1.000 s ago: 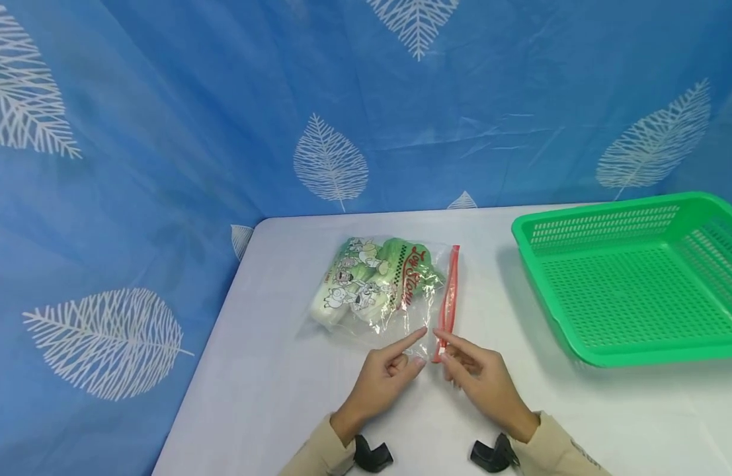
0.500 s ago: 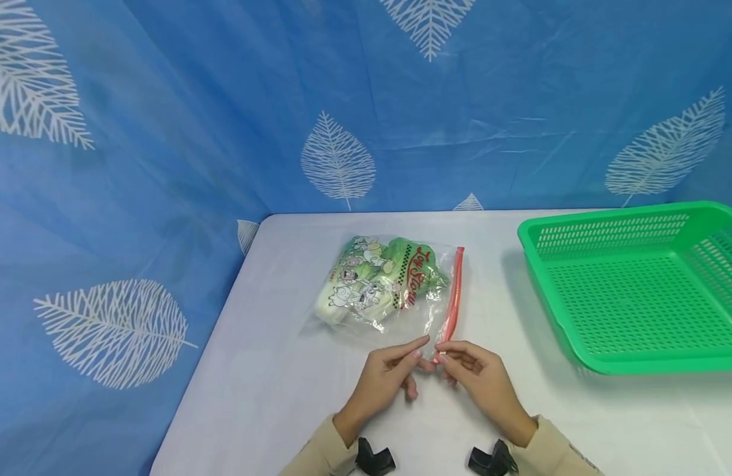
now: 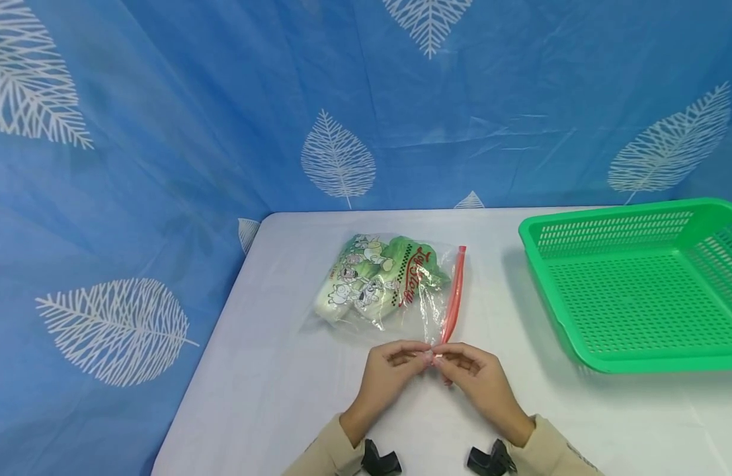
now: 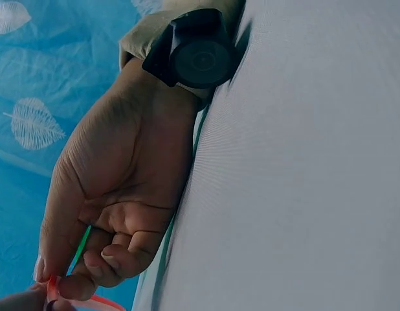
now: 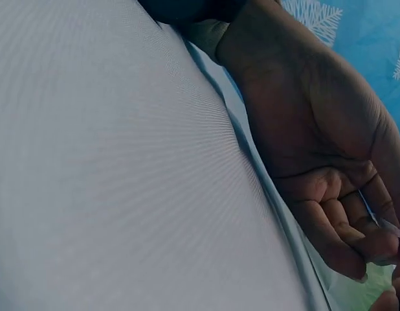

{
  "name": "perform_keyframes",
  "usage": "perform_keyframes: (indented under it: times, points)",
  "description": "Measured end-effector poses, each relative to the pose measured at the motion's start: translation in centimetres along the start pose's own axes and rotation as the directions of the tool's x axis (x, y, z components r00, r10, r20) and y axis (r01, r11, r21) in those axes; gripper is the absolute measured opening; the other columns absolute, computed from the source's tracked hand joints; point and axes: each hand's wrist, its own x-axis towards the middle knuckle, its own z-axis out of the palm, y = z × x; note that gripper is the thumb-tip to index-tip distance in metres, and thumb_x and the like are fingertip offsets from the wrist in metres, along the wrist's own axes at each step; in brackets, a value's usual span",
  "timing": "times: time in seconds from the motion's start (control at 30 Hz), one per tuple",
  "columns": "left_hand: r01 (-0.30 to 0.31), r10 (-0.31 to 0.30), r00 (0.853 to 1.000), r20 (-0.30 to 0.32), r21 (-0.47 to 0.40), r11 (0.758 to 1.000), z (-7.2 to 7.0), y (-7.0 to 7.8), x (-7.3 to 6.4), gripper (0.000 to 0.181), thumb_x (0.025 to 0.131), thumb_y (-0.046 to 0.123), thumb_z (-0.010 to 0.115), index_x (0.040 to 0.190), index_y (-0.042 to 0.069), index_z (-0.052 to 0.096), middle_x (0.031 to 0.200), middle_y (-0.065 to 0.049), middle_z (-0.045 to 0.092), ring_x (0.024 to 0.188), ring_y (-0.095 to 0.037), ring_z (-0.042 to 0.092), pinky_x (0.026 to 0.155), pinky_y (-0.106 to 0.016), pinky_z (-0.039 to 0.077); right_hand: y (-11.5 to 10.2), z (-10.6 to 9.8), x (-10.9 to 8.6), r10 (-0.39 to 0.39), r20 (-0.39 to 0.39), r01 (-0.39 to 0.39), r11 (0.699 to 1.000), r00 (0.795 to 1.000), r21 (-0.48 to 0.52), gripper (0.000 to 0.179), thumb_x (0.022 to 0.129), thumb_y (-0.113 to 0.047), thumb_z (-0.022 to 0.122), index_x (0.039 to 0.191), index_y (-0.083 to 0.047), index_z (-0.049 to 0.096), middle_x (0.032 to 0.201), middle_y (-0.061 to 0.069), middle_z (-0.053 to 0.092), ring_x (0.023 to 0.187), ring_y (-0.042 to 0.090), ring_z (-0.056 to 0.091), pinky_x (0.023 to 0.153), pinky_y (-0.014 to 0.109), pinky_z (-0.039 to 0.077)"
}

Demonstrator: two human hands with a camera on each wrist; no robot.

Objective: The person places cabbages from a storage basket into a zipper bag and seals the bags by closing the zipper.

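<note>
A clear zip bag [image 3: 410, 320] with cartoon print and red lettering lies on the white table, leafy green-and-white vegetables [image 3: 366, 277] inside it. Its red zip strip [image 3: 455, 297] runs down the bag's right side. At the strip's near end, my left hand [image 3: 386, 377] pinches the bag's corner between thumb and forefinger. Right beside it, my right hand [image 3: 479, 377] pinches the same end, fingertips of both hands meeting. In the left wrist view, a bit of red strip [image 4: 53, 285] shows between the left thumb and forefinger. The right fingertips are partly cut off in the right wrist view.
A green plastic basket [image 3: 570, 330] with perforated sides stands on the right of the white table [image 3: 252, 370]. Behind and to the left hangs a blue curtain [image 3: 223, 99] with white leaf patterns. Black wrist cameras [image 3: 380, 459] sit on both wrists.
My left hand has moved from pointing beside the strip to pinching its near end. The right hand has closed its fingertips there too, and both hands now meet. The bag stays put.
</note>
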Motion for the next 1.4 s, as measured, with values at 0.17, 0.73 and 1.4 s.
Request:
perform_keyframes:
  times: [0.17, 0.73, 1.4]
  points:
    - [0.053, -0.047, 0.997, 0.053, -0.114, 0.992, 0.4, 0.1, 0.0, 0.021, 0.093, 0.005, 0.074, 0.111, -0.005, 0.070, 0.094, -0.015, 0.075, 0.079, -0.015, 0.073, 0.078, -0.033, 0.060, 0.0, 0.0, -0.1, -0.026, 0.002, 0.026, 1.000, 1.000, -0.004, 0.019, 0.097, 0.000, 0.066, 0.115, 0.004, 0.071, 0.094, 0.014, 0.073, 0.072, 0.021, 0.067, 0.062, 0.030, 0.057]
    - [0.032, -0.035, 0.998, -0.045, -0.056, 0.998, 1.4, 0.2, -0.7, 0.029, 0.090, 0.006, 0.076, 0.119, 0.004, 0.072, 0.092, -0.011, 0.075, 0.083, -0.012, 0.071, 0.079, -0.027, 0.058, -0.1, 0.2, -0.3, 0.077, -0.064, -0.078, 0.997, 0.995, -0.024, 0.024, 0.096, -0.006, 0.069, 0.117, 0.005, 0.073, 0.093, 0.010, 0.077, 0.074, 0.020, 0.071, 0.065, 0.030, 0.059]
    - [-0.024, 0.026, 0.997, -0.067, 0.020, 0.999, 2.3, 0.2, -0.5, 0.013, 0.089, 0.001, 0.074, 0.102, 0.000, 0.077, 0.090, -0.009, 0.076, 0.080, -0.016, 0.074, 0.075, -0.032, 0.060, 0.4, -0.9, 2.8, 0.049, -0.278, -0.099, 0.980, 0.959, -0.171, 0.023, 0.097, -0.011, 0.071, 0.116, 0.001, 0.076, 0.089, 0.013, 0.076, 0.071, 0.021, 0.071, 0.064, 0.024, 0.056]
